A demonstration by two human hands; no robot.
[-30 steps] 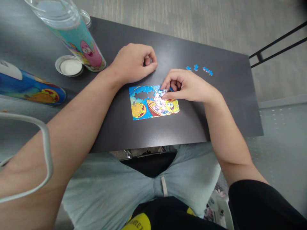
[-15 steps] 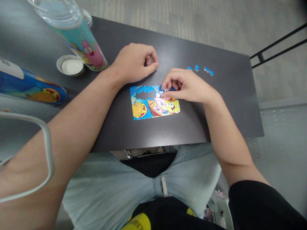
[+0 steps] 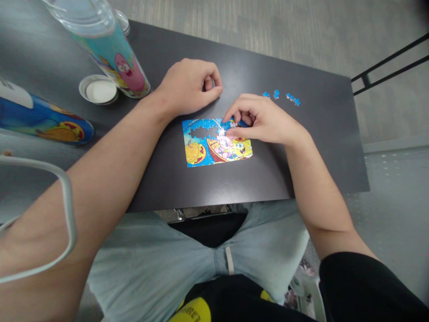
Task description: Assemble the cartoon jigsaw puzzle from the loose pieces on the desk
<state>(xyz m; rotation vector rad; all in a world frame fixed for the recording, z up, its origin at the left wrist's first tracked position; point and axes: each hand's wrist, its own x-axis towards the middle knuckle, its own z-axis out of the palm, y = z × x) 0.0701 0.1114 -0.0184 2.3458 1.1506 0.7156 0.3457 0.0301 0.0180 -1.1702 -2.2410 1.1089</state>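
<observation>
A nearly filled cartoon jigsaw puzzle (image 3: 196, 154) lies flat on the dark table, with a gap of bare table in its upper left part. My right hand (image 3: 259, 117) rests over the puzzle's upper right part. Its thumb and index fingertips touch the puzzle a little apart, the other fingers are curled, and no piece shows between them. The hand covers some of the picture. Beyond the puzzle's upper left edge, my left hand (image 3: 191, 87) rests on the table in a loose fist, holding nothing I can see. Several loose blue puzzle pieces (image 3: 276, 94) lie past my right hand.
Left of my left forearm stands a clear-topped cartoon canister (image 3: 130, 74), beside a round metal lid (image 3: 98, 91). A blue cartoon tube (image 3: 50, 120) lies further left. A pale cable (image 3: 69, 210) loops over my left forearm. The dark table (image 3: 328, 147) ends at the right.
Both hands keep nearly the same pose and place. The view has shifted very slightly; the puzzle and the loose pieces lie as before.
</observation>
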